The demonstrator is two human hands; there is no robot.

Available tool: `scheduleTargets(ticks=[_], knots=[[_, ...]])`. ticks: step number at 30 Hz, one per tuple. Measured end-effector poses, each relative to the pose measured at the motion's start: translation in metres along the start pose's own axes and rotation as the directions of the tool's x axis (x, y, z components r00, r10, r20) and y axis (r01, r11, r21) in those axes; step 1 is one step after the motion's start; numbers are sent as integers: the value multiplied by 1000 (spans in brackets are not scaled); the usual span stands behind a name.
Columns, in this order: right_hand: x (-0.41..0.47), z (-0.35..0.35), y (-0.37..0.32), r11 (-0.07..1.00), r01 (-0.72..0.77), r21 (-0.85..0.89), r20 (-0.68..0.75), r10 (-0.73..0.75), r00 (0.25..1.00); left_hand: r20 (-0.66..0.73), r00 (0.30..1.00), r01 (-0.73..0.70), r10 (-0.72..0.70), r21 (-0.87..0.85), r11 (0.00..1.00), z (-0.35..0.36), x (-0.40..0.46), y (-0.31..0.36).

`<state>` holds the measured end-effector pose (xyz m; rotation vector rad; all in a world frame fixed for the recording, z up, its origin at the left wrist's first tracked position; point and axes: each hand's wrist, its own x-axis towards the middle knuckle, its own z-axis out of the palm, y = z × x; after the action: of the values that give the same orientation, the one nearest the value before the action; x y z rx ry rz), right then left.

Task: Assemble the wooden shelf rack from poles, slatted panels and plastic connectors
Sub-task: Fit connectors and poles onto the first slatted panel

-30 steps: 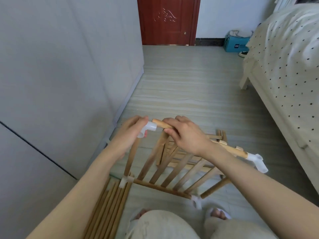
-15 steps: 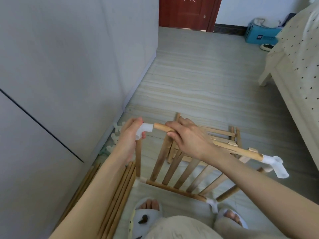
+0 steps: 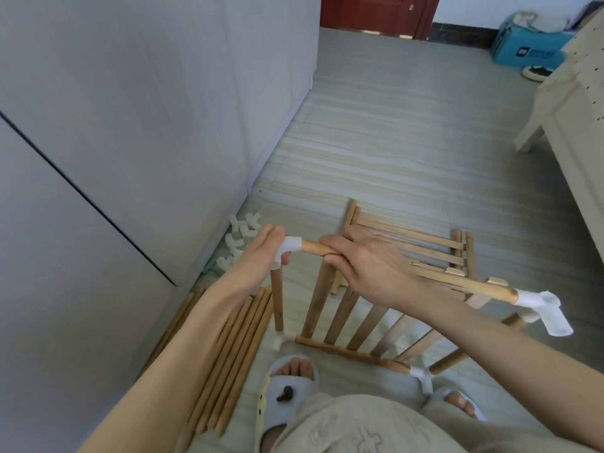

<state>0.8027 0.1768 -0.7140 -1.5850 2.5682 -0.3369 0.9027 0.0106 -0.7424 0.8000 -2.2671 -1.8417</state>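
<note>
hands on the top rail of a half-built rack

the left hand grasps a white corner connector, thumb under it. the right hand is clenched round the top pole just beside it. the rack stands on the floor before two slippers. loose poles lie along the wall, spare connectors past them, a slatted panel behind. a blue box near the door bears unreadable print. the right arm hides part of the slats.
</note>
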Motion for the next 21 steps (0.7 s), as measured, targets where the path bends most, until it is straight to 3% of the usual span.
scheduleTargets(ticks=[5,10,14,21], knots=[[-2,4,-6,1000,30,11,36,-30,999,129,991,21,-32,87,996,-7,-7,-6],[-5,1,-8,997,45,64,67,-49,997,206,977,48,-61,68,997,-5,-2,-5],[-8,-2,-2,987,8,163,98,-24,995,191,974,161,-121,-212,964,-2,9,-5],[-14,-14,18,989,149,-5,240,-143,960,375,926,125,42,-409,904,2,21,-1]])
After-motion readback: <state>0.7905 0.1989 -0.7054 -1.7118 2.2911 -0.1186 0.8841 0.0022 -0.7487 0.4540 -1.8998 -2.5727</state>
